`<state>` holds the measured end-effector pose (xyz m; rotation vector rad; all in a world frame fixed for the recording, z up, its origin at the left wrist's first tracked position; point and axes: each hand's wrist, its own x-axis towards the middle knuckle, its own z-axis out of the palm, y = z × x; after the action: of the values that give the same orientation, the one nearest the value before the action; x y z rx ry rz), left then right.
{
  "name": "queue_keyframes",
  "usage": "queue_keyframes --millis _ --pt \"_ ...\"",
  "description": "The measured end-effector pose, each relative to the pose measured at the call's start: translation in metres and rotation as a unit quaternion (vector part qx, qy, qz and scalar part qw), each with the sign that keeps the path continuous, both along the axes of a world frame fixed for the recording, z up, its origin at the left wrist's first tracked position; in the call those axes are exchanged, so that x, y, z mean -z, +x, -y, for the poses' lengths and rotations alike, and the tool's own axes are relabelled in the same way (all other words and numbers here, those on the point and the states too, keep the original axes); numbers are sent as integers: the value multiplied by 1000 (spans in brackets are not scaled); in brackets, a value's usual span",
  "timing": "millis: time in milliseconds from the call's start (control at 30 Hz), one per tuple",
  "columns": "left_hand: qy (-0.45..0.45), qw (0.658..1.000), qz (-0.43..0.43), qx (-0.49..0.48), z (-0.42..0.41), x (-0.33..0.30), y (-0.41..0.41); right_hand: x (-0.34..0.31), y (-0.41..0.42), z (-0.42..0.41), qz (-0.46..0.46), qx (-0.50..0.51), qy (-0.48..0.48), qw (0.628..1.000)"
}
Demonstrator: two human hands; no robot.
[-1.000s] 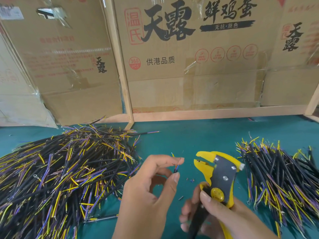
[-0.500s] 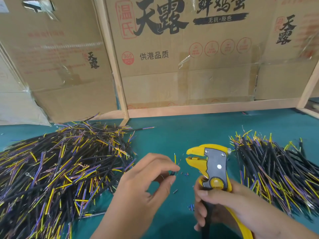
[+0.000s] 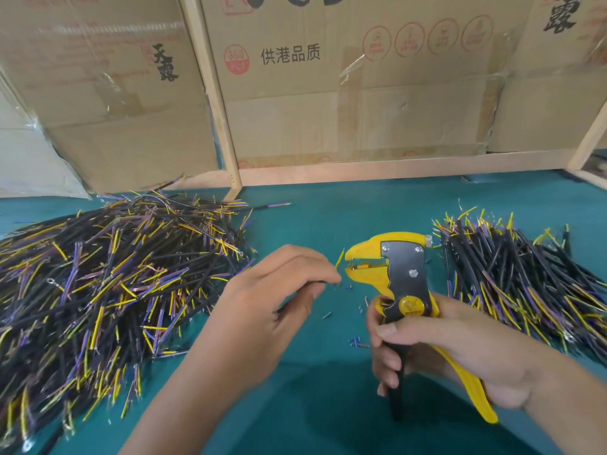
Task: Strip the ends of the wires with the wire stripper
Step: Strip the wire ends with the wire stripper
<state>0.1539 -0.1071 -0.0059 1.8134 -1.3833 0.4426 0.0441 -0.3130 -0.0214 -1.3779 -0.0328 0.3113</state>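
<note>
Head view: the left hand (image 3: pixel 276 290) pinches one thin wire (image 3: pixel 339 258) between thumb and fingertips, close to its end, so the short end stays stiff and easy to aim. The yellow tip sticks up and a bit to the right, just beside the mouth of the wire stripper (image 3: pixel 391 270). The rest of the wire is hidden in the hand.

The right hand (image 3: pixel 437 349) is wrapped around both handles of the stripper, ready to squeeze. The tool stands nearly upright; its long line runs from the near handles up to the head, and its open yellow mouth points left, toward the wire.

A big heap of wires (image 3: pixel 108 274) lies on the left and a smaller heap (image 3: pixel 525 284) on the right, both on the green table (image 3: pixel 328 218). I think one is waiting and one is done. Small bits of cut cover (image 3: pixel 356 342) lie between the hands.
</note>
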Motion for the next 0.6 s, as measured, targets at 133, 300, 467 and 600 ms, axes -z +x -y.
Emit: queue_keyframes --millis 133,300,467,600 --pt "2 1000 3 6 0 0 0 1 0 1 4 -20 -5 1000" --pt "-1 1000 3 9 -1 1 -1 1 -1 1 5 -25 -21 999" --pt "-8 1000 3 4 -2 -1 -1 3 -2 -2 -2 -19 -24 1000" --pt "-9 1000 12 1 -2 -1 0 4 -2 -6 -14 -15 -12 1000"
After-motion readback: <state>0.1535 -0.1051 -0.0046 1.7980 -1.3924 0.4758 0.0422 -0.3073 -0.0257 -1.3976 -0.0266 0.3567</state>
